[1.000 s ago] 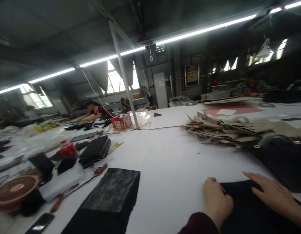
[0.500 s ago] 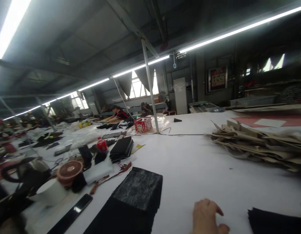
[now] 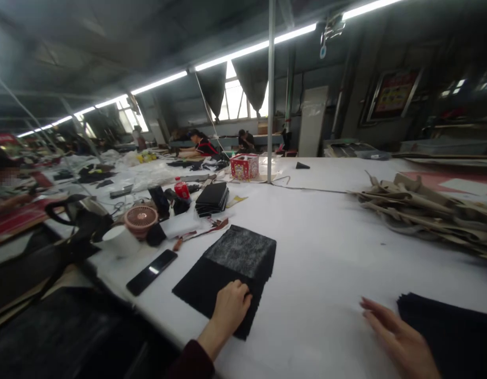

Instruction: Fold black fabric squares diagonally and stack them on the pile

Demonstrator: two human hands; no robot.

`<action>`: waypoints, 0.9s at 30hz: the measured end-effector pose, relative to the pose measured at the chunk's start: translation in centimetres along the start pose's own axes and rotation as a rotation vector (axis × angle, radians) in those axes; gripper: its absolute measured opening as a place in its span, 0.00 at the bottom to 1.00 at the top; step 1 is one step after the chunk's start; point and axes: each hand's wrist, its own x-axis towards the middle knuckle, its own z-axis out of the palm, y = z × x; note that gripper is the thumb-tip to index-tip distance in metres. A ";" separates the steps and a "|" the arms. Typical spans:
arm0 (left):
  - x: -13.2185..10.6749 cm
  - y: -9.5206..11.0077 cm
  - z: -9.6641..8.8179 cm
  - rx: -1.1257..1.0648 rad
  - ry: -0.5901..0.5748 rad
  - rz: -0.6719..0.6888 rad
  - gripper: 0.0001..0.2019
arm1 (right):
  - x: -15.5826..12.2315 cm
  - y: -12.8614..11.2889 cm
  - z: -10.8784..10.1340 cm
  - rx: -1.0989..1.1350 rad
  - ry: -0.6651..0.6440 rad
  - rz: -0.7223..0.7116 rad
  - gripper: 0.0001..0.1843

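My left hand point(image 3: 232, 304), in a dark red sleeve, lies on a stack of black fabric point(image 3: 199, 284). Its fingers are curled down at the fabric; their tips are hidden, and I cannot see how much cloth they grip. A grey, fuzzy-faced part point(image 3: 243, 250) covers the far end of this stack. At the right, my right hand point(image 3: 399, 337) hovers with fingers stretched out and a little blurred, holding nothing. Beside it lies a second stack of black fabric point(image 3: 452, 331), its layers slightly fanned at the corner.
A phone point(image 3: 152, 271), pink fan point(image 3: 141, 218), white roll point(image 3: 120, 242) and kettle point(image 3: 83, 210) stand left. Black folded pieces point(image 3: 211, 197), a red bottle point(image 3: 181, 188) and a red box point(image 3: 245, 167) sit beyond, near a pole point(image 3: 270, 105). Brown sheets point(image 3: 420, 210) are piled right. Co-workers sit farther back.
My left hand has moved left from the bare white tabletop onto the black fabric stack. My right hand has come into view from the right edge. The view has tilted down.
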 end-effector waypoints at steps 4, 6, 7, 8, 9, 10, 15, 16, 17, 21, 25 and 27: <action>0.6 -0.2 0.4 -0.050 -0.039 0.004 0.11 | -2.6 -3.7 6.0 0.196 -0.329 0.044 0.21; 0.9 -0.7 0.3 -0.099 -0.042 -0.006 0.11 | -3.4 -5.6 8.4 0.229 -0.391 -0.008 0.19; 1.1 -0.9 0.3 -0.130 -0.041 -0.014 0.11 | -3.7 -6.4 9.4 0.240 -0.416 -0.037 0.18; 1.3 -1.3 0.2 -0.164 -0.040 -0.023 0.11 | -3.8 -7.2 10.2 0.249 -0.437 -0.064 0.18; 1.5 -1.6 0.1 -0.203 -0.041 -0.035 0.10 | -4.0 -7.9 10.9 0.255 -0.456 -0.089 0.17; 1.7 -2.1 0.1 -0.246 -0.046 -0.046 0.10 | -4.0 -8.5 11.5 0.259 -0.470 -0.112 0.17; 2.8 -4.2 0.1 -0.555 -0.108 -0.078 0.10 | -3.9 -11.4 14.6 0.271 -0.546 -0.324 0.16; 3.0 -4.5 0.2 -0.631 -0.117 -0.087 0.10 | -3.9 -12.0 15.3 0.253 -0.563 -0.398 0.16; 3.1 -4.8 0.3 -0.711 -0.122 -0.101 0.09 | -3.8 -12.5 15.9 0.217 -0.580 -0.477 0.16; 2.9 -5.7 0.7 -1.072 -0.093 -0.210 0.07 | -3.8 -14.4 18.3 -0.051 -0.605 -0.708 0.16; 2.2 -7.9 -0.6 -1.497 0.106 -0.430 0.07 | -4.3 -14.8 19.4 -0.194 -0.544 -0.737 0.15; 1.4 -10.1 -2.5 -1.713 0.269 -0.573 0.08 | -4.6 -14.6 19.5 -0.204 -0.520 -0.738 0.15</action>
